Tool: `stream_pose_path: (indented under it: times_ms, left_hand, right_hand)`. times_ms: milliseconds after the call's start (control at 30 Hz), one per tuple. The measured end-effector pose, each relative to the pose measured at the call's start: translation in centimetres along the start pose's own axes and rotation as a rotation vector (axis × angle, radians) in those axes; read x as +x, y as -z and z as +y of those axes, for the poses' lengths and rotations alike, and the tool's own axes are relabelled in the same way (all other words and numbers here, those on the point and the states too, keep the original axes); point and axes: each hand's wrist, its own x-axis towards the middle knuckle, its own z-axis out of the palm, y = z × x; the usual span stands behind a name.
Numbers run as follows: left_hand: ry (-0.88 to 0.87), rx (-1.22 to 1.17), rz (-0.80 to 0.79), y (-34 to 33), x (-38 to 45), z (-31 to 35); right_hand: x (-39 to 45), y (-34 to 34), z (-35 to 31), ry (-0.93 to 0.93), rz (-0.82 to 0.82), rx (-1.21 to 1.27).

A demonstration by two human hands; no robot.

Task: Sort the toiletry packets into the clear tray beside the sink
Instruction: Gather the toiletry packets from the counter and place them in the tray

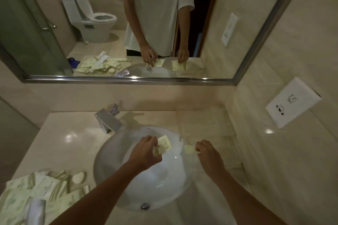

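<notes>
The person's left hand (146, 151) is over the sink basin (113, 153), its fingers curled around a pale green-and-cream packet (164, 145) that sticks out toward the right above the bowl. The right hand (208, 153) is at the basin's right rim, pinching a second, smaller packet (189, 149) by its edge; that packet is at the near left corner of the clear tray (204, 124). The tray sits on the counter (76, 133) to the right of the sink, against the back and side walls, and is hard to make out because it is transparent; whether anything already lies inside it cannot be told.

A loose pile of packets (36, 190) in the same green-and-cream print covers the near left part of the counter, well apart from the tray. A small oval soap (78, 177) lies just beside the pile, toward the basin. A white tube-like item (35, 210) lies at the pile's near edge, blurred.

A chrome faucet (108, 120) stands behind the basin on the left. The mirror (128, 23) above reflects both hands with their packets, a toilet and a glass shower door. A white wall plate (292, 102) is fixed on the right wall.
</notes>
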Motion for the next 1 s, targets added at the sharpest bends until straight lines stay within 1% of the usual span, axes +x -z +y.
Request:
stream_pose_path:
  times_ms: [167, 333, 533, 633, 733, 900, 1000]
  left_hand:
    - [-0.001, 0.044, -0.034, -1.5, 1.2, 1.9]
    - [-0.004, 0.068, -0.052, -2.1, 3.0, 3.1]
    - [-0.039, 0.095, -0.083, -2.7, 5.3, 4.2]
    - [-0.039, 0.099, -0.085, -3.1, 6.2, 4.3]
    - [-0.032, 0.1, -0.095, -3.9, 6.5, 4.3]
    - [-0.001, 0.125, -0.13, -4.8, 6.4, 4.0]
    - [0.007, 0.121, -0.132, -4.8, 6.5, 4.0]
  right_hand:
    - [1.3, -1.1, 3.4, -0.013, -0.047, 0.006]
    - [3.3, -2.5, 4.7, -0.036, -0.085, 0.008]
    - [5.0, -4.1, 5.9, 0.035, -0.177, -0.021]
    - [5.0, -5.8, 6.8, 0.038, -0.213, -0.017]
    - [4.9, -6.6, 7.3, 0.06, -0.215, 0.014]
    - [5.6, -6.9, 7.2, 0.084, -0.221, -0.02]
    - [5.6, -7.3, 7.4, 0.107, -0.189, 0.025]
